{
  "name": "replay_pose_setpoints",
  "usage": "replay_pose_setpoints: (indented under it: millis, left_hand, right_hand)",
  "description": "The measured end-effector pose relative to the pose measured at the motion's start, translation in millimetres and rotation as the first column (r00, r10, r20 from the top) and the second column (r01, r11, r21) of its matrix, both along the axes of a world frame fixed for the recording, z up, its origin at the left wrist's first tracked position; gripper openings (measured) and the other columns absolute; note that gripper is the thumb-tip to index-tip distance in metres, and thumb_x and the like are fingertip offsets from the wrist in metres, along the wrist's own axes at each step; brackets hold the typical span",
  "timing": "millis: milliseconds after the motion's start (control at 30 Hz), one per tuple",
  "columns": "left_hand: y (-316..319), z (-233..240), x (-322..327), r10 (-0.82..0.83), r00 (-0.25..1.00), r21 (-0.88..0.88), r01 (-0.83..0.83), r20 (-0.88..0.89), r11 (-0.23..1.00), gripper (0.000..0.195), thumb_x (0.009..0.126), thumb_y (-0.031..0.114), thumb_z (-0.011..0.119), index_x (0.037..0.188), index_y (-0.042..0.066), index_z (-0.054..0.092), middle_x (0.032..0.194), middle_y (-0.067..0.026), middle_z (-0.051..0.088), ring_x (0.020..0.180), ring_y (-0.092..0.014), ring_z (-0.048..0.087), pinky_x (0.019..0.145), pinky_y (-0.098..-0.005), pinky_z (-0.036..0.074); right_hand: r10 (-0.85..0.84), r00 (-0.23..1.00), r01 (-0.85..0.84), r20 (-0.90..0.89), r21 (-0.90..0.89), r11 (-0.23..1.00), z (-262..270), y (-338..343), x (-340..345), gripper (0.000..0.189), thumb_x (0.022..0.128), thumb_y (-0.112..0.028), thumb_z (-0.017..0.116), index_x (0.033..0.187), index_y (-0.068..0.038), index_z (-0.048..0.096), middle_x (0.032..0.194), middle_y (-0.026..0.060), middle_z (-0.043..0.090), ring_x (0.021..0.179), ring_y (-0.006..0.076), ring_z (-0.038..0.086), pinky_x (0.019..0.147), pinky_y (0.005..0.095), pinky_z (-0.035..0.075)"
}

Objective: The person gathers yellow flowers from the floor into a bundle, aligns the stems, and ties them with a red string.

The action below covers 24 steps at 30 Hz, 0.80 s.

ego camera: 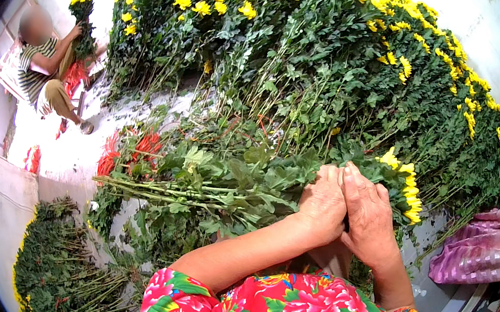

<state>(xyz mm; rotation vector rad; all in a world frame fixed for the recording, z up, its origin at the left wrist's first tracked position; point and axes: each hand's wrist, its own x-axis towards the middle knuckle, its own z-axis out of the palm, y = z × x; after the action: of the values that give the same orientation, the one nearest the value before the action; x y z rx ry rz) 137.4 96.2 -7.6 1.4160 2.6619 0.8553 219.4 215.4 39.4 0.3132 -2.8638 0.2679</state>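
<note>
A bunch of yellow chrysanthemums [239, 183] lies sideways in front of my chest, its cut stems to the left and its blooms to the right. My left hand [325, 203] is closed around the leafy upper part of the bunch. Right beside it, touching it, my right hand [368, 216] wraps the same bunch just below the flower heads [410, 189]. Some of my fingers are hidden behind the leaves and the other hand. Beyond the stem ends, red ties [148, 145] lie among loose leaves.
A large heap of yellow chrysanthemums [312, 53] curves along the back and right. More bunches [66, 275] lie at the lower left. At the upper left a seated person [41, 65] holds another bunch [84, 28]. Shiny purple-and-white cloth [493, 237] lies at the lower right.
</note>
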Motion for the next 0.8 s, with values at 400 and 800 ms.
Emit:
replay_pose_setpoints:
  millis: [400, 800]
  left_hand:
    - [-105.8, 96.9, -42.1, -0.058, 0.998, 0.251, 0.047, 0.039, 0.967, 0.116, 0.059, 0.041, 0.091, 0.146, -0.007, 0.03, 0.147, -0.029, 0.036, 0.14, -0.049, 0.031, 0.116, -0.0547, 0.028]
    - [-93.9, -27.3, -10.6, 0.187, 0.912, -0.063, -0.224, -0.366, 0.972, 0.046, 0.079, 0.02, 0.06, 0.12, -0.002, 0.056, 0.102, -0.014, 0.06, 0.099, -0.029, 0.058, 0.093, -0.044, 0.042]
  right_hand:
    - [-0.152, 0.986, 0.131, 0.07, 0.243, 0.961, -4.7, -11.6, 0.9, 0.061, 0.082, -0.009, 0.055, 0.142, -0.006, 0.05, 0.139, 0.0123, 0.052, 0.12, 0.0268, 0.05, 0.094, 0.0396, 0.037]
    - [-0.199, 0.966, 0.156, 0.167, 0.238, 0.959, -10.5, -29.2, 7.8, 0.094, 0.058, -0.008, 0.07, 0.147, -0.006, 0.041, 0.153, 0.0151, 0.039, 0.133, 0.0335, 0.04, 0.101, 0.0461, 0.032]
